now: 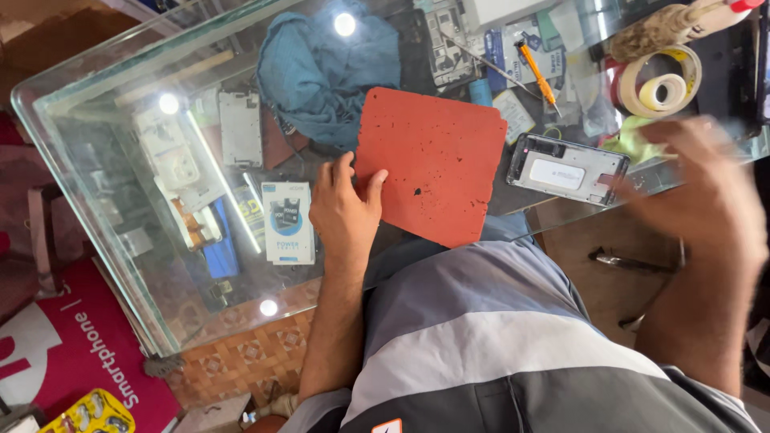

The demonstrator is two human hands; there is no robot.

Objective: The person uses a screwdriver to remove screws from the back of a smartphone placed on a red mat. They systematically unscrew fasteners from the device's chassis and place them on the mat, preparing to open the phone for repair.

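A red-orange work mat (437, 160) with dark specks lies on the glass table (96, 152). My left hand (345, 208) rests on the mat's near left edge, fingers over the edge, thumb on top. My right hand (706, 192) is blurred, hovering near the table's right edge, fingers loosely apart; nothing can be made out in it. An opened phone frame (565, 168) with a white part inside lies on the table just right of the mat, between the mat and my right hand.
A blue cloth (321, 68) is bunched behind the mat. A tape roll (662, 84), an orange-handled screwdriver (536, 74), circuit boards and small packets lie at the back. Boxes and phone parts show under the glass on the left. Tweezers (630, 261) lie on a lower brown surface.
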